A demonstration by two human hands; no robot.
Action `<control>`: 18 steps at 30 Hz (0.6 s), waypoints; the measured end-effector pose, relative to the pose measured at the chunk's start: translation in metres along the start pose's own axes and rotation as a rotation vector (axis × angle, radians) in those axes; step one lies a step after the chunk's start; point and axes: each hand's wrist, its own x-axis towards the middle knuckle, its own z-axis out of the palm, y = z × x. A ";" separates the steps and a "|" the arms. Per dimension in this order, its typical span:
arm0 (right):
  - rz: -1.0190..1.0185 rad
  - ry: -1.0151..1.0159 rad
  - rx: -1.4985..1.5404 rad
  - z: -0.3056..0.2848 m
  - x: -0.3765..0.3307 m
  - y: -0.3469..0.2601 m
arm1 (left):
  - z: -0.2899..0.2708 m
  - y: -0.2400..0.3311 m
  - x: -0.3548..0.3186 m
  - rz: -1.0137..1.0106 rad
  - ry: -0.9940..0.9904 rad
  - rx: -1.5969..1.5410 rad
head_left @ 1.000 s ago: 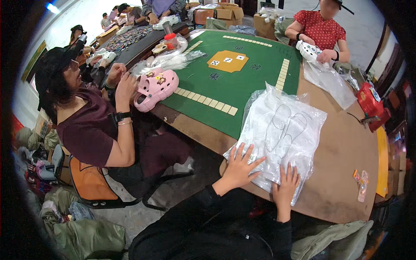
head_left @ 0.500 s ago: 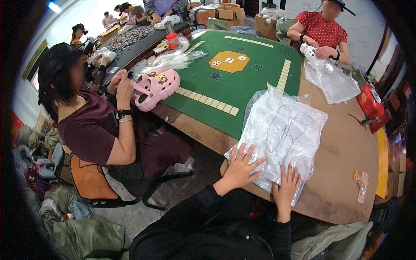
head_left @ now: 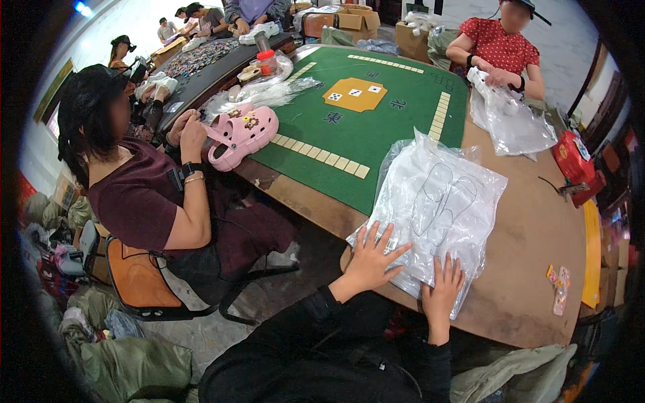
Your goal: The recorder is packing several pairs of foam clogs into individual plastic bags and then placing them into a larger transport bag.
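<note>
A stack of clear plastic bags with a shoe outline printed on them lies on the brown table in front of me. My left hand rests flat on the near left corner of the stack, fingers spread. My right hand lies flat on its near edge, fingers apart. Neither hand grips anything. Dark sleeves cover both my forearms.
A green felt mat with tile rows covers the table's far part. A seated person on the left handles pink clogs. Across the table a person in a red top holds a plastic bag. A red tool lies at the right.
My hands stay pressed on the bag stack almost unmoved. The person across the table has lowered their plastic bag slightly.
</note>
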 end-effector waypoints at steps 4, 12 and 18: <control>0.004 -0.002 -0.003 -0.002 0.000 -0.001 | 0.001 0.000 0.000 0.004 0.013 -0.006; 0.024 -0.014 -0.012 -0.004 -0.002 0.000 | -0.005 0.000 -0.001 0.033 -0.023 -0.046; 0.022 -0.046 0.021 -0.001 -0.003 -0.001 | -0.030 -0.060 0.003 -0.258 0.406 -0.230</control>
